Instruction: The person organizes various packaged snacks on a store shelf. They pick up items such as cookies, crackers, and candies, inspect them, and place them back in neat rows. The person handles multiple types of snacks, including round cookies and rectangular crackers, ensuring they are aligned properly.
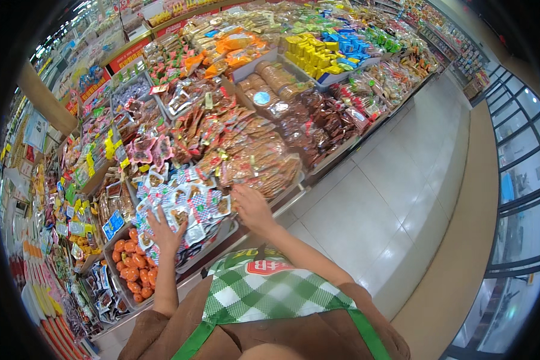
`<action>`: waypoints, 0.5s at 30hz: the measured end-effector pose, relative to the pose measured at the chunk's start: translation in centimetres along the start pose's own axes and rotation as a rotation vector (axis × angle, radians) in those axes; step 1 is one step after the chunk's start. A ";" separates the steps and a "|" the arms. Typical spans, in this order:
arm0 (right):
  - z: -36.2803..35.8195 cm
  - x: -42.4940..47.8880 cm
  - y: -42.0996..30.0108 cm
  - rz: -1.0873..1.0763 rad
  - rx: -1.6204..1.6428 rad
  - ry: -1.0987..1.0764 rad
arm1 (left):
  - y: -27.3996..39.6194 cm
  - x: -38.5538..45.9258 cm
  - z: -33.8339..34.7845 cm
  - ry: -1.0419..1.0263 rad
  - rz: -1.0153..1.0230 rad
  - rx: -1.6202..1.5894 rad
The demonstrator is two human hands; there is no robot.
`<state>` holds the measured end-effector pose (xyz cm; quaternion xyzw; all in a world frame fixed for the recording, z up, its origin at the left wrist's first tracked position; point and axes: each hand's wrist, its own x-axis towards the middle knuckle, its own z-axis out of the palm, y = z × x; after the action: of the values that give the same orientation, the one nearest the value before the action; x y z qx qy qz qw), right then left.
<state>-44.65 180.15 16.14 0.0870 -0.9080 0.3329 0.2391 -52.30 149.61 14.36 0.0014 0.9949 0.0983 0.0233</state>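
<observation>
My left hand [165,231] lies with fingers spread on a heap of small packets in white, blue and red checks [202,204]. The packets fill a grey plastic bin [227,231] at the front edge of the display. At the right side of the same heap is my right hand [253,209], its fingers bent. It touches the border between the checked packets and a pile of flat brown snacks in clear wrap [261,166]. Its fingertips are partly hidden, so I cannot tell whether it grips anything.
Orange round vacuum packs [135,265] fill a bin at the left. Farther back are dark brown packs [317,121], stacked round biscuits [274,78], yellow packets [310,54] and blue packets [348,45]. A tiled aisle [378,189] runs along the right, beside glass-paned doors or cabinets [522,166].
</observation>
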 end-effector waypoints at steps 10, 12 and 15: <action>-15.6 -30.7 16.2 0.868 -0.351 0.149 | 12.9 1.1 0.1 0.174 0.021 0.057; -16.3 -37.2 16.9 1.115 -0.370 0.122 | 16.4 1.4 0.8 0.200 0.181 0.024; -16.2 -43.3 16.0 1.453 -0.310 0.100 | 23.3 1.2 2.2 0.183 0.292 0.049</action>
<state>-5.94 202.78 -3.43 -0.5853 -0.7613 0.2789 0.0092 -53.43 172.93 16.71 0.1374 0.9842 0.0760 -0.0819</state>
